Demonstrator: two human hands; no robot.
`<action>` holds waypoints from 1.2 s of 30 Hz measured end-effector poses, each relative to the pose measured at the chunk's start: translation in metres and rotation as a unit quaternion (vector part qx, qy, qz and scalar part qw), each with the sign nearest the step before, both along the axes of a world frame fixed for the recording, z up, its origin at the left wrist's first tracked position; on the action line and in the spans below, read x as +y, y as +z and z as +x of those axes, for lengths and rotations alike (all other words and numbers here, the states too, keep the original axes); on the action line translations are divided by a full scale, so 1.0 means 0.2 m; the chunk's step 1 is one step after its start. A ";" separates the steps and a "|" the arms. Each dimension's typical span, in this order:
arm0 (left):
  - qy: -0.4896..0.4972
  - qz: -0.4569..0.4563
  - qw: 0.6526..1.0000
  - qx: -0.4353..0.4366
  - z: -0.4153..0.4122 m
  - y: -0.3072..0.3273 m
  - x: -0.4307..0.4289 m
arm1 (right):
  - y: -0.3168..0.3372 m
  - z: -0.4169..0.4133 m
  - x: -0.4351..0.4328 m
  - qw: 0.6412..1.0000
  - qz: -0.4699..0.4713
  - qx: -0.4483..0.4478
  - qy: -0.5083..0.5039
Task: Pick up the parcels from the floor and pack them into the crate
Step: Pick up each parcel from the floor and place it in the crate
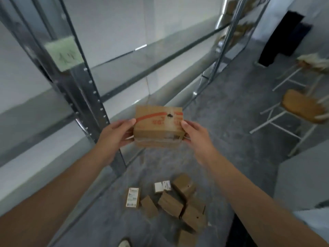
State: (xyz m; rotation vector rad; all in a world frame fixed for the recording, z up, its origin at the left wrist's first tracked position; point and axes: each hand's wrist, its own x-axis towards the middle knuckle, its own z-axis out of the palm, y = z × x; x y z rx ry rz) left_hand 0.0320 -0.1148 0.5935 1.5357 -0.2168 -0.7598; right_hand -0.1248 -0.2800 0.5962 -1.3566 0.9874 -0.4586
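Note:
I hold a brown cardboard parcel (158,125) with red print and clear tape up in front of me, well above the floor. My left hand (115,134) grips its left end, thumb on top. My right hand (195,132) grips its right end the same way. Below, on the grey floor, lies a loose heap of several small brown parcels (170,204), one with a white label (132,197) and one white-topped (162,186). No crate is in view.
A metal shelving rack (83,97) with bare shelves runs along the left and back. Two wooden-seated chairs (302,107) stand at the right. A grey surface (302,179) juts in at the lower right. A shoe tip (124,244) shows at the bottom edge.

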 end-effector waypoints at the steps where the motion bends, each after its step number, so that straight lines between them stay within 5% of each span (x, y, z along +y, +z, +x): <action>1: 0.002 -0.016 1.000 -0.020 -0.01 0.13 0.02 | 0.12 0.00 0.01 1.000 -0.018 -0.016 0.010; 8: 0.037 -0.010 0.984 -0.175 -0.14 0.59 0.30 | 0.59 -0.05 0.10 0.980 -0.140 -0.050 0.133; 14: 0.101 -0.045 0.971 -0.211 -0.35 0.59 0.65 | 0.75 0.00 0.31 0.970 -0.038 -0.128 0.205; 20: 0.217 -0.029 0.946 -0.239 -0.50 0.58 1.16 | 0.67 0.19 0.77 0.949 0.034 -0.104 0.295; 28: 0.372 -0.075 0.910 -0.168 -0.57 0.62 1.93 | 0.69 0.42 1.52 0.880 0.031 -0.103 0.462; 36: 0.521 -0.050 0.846 -0.100 -0.75 0.35 2.99 | 0.48 0.60 2.72 0.809 0.014 -0.046 0.586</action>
